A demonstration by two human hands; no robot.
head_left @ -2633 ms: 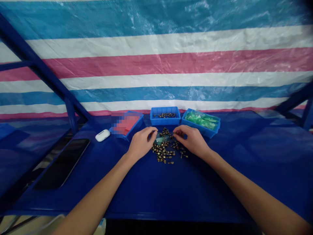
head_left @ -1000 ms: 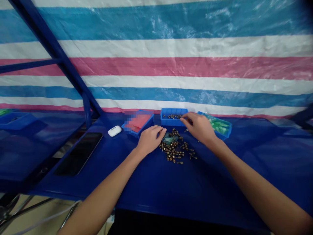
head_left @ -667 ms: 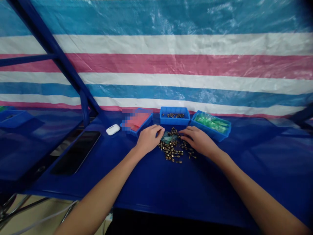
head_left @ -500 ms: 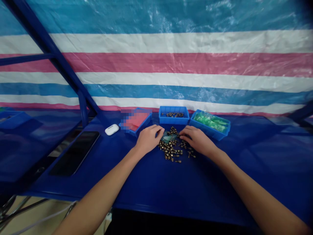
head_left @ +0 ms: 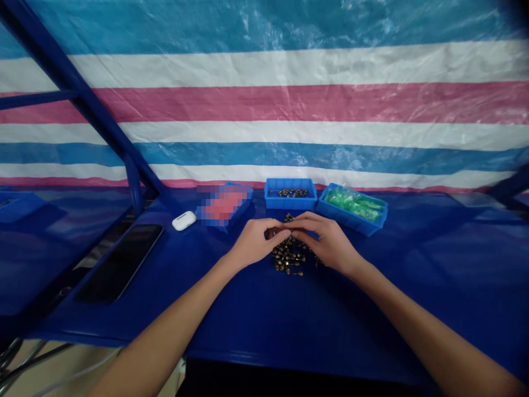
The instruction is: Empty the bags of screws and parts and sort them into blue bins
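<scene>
Over a pile of small brass-coloured screws (head_left: 288,259), my left hand (head_left: 257,240) and my right hand (head_left: 326,238) meet at the fingertips. Both have thumb and fingers pinched together. Whatever sits between the tips is hidden or too small to name. The screws lie loose on the blue table (head_left: 264,314), partly covered by the hands. Behind the fingers a few more screws peek out.
Beyond the hands stand a blue bin of screws (head_left: 290,202), a bin of green packets (head_left: 354,220) and a left bin (head_left: 225,207) with blurred red contents. A white earbud case (head_left: 184,220) and a black phone (head_left: 119,263) lie left. A striped sheet (head_left: 289,105) hangs behind.
My hands have come together from either side of the pile, fingertips now meeting. The clear greenish bag seen among the screws before is no longer visible.
</scene>
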